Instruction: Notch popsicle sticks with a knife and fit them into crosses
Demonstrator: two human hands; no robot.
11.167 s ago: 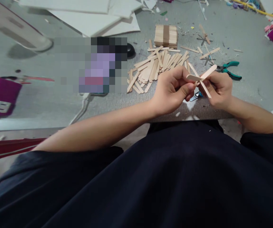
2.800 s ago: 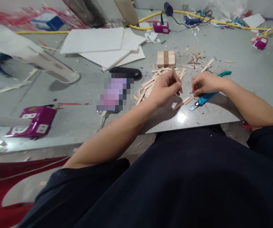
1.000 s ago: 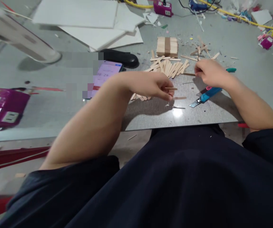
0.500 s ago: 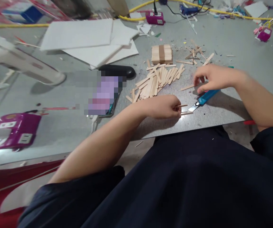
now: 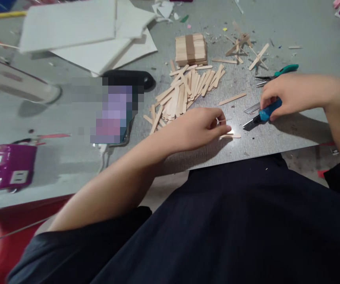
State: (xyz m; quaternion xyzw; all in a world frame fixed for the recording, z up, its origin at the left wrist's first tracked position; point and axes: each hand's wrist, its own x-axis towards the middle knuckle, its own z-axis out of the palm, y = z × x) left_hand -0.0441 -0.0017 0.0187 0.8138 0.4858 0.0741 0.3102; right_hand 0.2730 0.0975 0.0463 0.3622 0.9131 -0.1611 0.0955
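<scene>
My right hand (image 5: pixel 288 94) is closed around a blue utility knife (image 5: pixel 266 113), whose bare blade points left, close above the metal tabletop (image 5: pixel 276 136). My left hand (image 5: pixel 202 128) is closed, fingers curled and thumb stretched forward, with a thin wooden craft stick (image 5: pixel 226 119) seen edge-on at the fingertips. Just below that thumb, another craft stick (image 5: pixel 235 136) lies flat, partly covered. Between the hands and farther back rests a single craft stick (image 5: pixel 233 98). A thin metal strip (image 5: pixel 251 108) lies beside the knife. Green-handled pliers (image 5: pixel 286 70) are behind my right hand.
A loose pile of craft sticks (image 5: pixel 184 92) spreads behind my left hand, with a banded bundle (image 5: pixel 190 49) beyond it. Left are a pixelated phone (image 5: pixel 113 114), a black case (image 5: pixel 144 80), white boards (image 5: pixel 69 27) and a purple power strip (image 5: pixel 16 165). The table's front edge is near my body.
My right hand has closed on the utility knife, which lay on the table beneath it, and moved it slightly right. My left thumb has stretched forward. The camera view has shifted.
</scene>
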